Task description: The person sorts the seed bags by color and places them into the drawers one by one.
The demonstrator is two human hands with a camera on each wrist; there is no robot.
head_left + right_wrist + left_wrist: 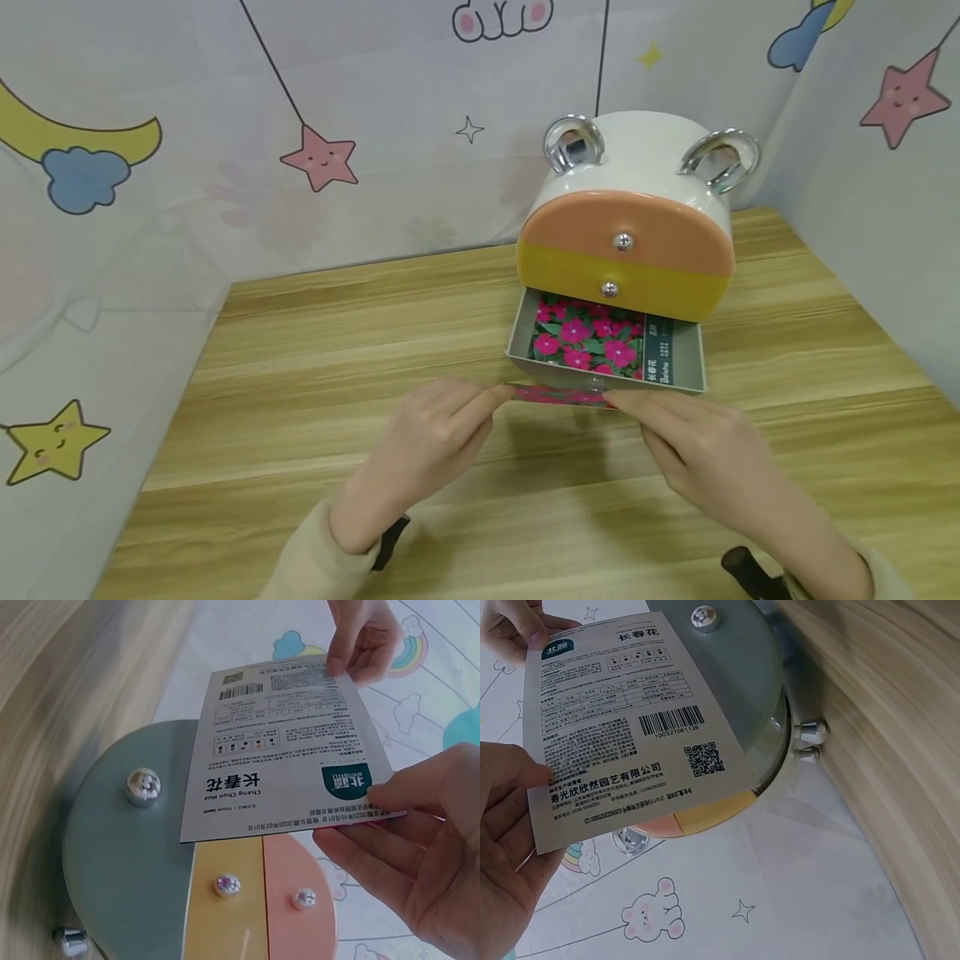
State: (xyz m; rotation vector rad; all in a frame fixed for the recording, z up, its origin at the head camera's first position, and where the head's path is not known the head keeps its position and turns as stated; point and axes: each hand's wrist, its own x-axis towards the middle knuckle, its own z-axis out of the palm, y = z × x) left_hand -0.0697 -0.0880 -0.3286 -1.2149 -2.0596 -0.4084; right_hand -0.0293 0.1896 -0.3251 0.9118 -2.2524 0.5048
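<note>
Both hands pinch a flat seed packet (pixel 558 397) by its edges, just in front of the pulled-out drawer (pixel 703 360). My left hand (pixel 435 433) grips the left end, and my right hand (pixel 708 442) the right end. From the head view the packet is seen nearly edge-on, pink flowers showing. Its white printed back (pixel 592 712), with a barcode and a QR code, fills much of the left wrist view. Inside the drawer lies another packet (pixel 585 340), face up, with pink flowers and a dark green strip.
A rounded white cabinet (pixel 641 150) with orange and yellow drawer fronts stands against the back wall. Two shiny ring-shaped ears (pixel 573 143) rise from its top, and small round metal knobs (pixel 622 242) sit on its fronts. Beneath is a wood-grain table (pixel 322 358).
</note>
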